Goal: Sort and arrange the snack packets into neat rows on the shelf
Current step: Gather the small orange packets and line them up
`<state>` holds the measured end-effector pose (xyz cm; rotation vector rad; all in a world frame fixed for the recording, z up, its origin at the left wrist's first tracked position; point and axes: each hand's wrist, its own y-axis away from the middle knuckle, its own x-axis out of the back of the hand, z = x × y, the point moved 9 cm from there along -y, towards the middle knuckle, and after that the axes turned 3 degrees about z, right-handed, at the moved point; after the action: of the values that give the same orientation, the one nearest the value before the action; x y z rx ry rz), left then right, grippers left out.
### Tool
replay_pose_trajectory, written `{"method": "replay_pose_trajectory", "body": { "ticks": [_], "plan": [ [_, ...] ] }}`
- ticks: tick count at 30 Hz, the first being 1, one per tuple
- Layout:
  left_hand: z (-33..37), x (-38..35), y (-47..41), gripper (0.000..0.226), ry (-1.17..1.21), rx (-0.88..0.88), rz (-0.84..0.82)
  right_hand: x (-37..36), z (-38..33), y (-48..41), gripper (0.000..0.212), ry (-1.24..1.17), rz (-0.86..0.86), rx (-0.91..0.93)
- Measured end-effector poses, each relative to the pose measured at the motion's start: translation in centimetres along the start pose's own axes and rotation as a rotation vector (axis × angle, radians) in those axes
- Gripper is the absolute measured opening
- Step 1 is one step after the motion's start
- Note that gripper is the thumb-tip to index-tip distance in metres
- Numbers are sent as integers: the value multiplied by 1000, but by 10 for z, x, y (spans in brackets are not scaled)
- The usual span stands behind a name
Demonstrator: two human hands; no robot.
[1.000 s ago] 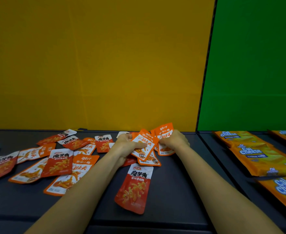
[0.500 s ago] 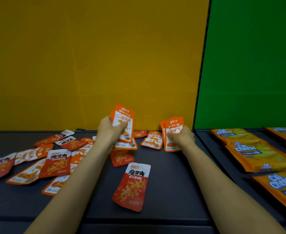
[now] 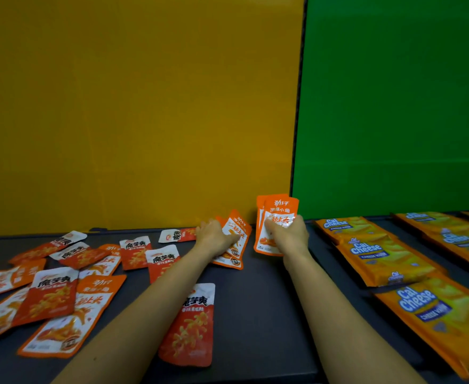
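My right hand grips a small stack of orange snack packets, held upright near the back wall. To its left, my left hand holds a few more orange packets, tilted and low over the dark shelf. Several red and orange packets lie scattered across the left part of the shelf. One red packet lies alone between my forearms.
Yellow Cal Cheese wafer packs lie in rows on the right shelf section, past a black divider. A yellow back panel and a green back panel stand behind the shelf.
My left hand has come down and to the right with its packets, from raised above the shelf to low beside my right hand. The right hand keeps its stack upright.
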<state>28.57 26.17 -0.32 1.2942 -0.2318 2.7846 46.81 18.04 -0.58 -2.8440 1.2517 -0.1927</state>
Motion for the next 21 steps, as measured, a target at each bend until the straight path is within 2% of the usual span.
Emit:
{"method": "replay_pose_trajectory", "body": {
  "ticks": [4, 8, 12, 18, 21],
  "plan": [
    [-4, -3, -5, 70, -134, 14, 0, -1, -2, 2, 41, 19, -11, 9],
    [-5, -2, -4, 65, -152, 4, -5, 0, -6, 7, 37, 28, -16, 33],
    [-3, -2, -1, 56, 6, -6, -61, 5, -9, 11, 38, 59, 4, 39],
    [-6, -2, 10, 53, 267, 77, -177, 15, -8, 21, 39, 42, 46, 32],
    [-1, 1, 18, 50, 344, 71, -181, 19, -8, 31, 38, 15, 46, 46]
  ]
}}
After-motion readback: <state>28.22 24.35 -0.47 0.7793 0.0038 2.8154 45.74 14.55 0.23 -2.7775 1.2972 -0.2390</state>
